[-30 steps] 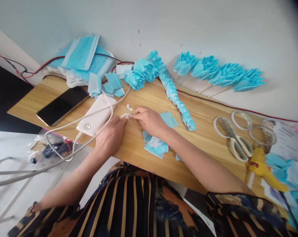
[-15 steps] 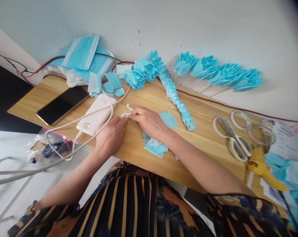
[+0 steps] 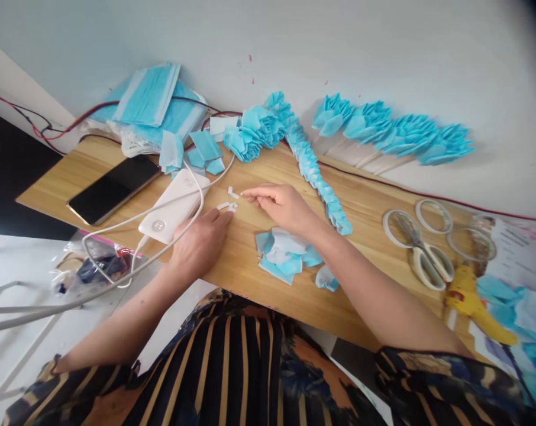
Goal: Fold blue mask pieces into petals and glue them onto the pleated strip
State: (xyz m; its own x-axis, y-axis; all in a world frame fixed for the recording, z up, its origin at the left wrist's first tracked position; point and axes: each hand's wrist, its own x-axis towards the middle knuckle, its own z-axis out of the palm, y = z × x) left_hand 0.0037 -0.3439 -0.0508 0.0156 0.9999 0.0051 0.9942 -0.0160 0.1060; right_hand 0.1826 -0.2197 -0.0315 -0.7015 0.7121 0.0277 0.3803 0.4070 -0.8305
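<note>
My left hand rests on the wooden table, fingers curled, its fingertips pressing a small white strip. My right hand is a little farther back, with thumb and forefinger pinched together at the edge of a second small white strip. A loose pile of cut blue and white mask pieces lies just below my right wrist. A folded blue chain runs diagonally behind my right hand.
A white power bank with cables and a black phone lie to the left. Blue masks are stacked at the back left. Blue flowers on sticks lean on the wall. Scissors, tape rolls and a yellow glue gun sit at right.
My right hand left the strip under my left fingertips and moved up to the farther white strip, uncovering the blue pile. My left hand stayed put.
</note>
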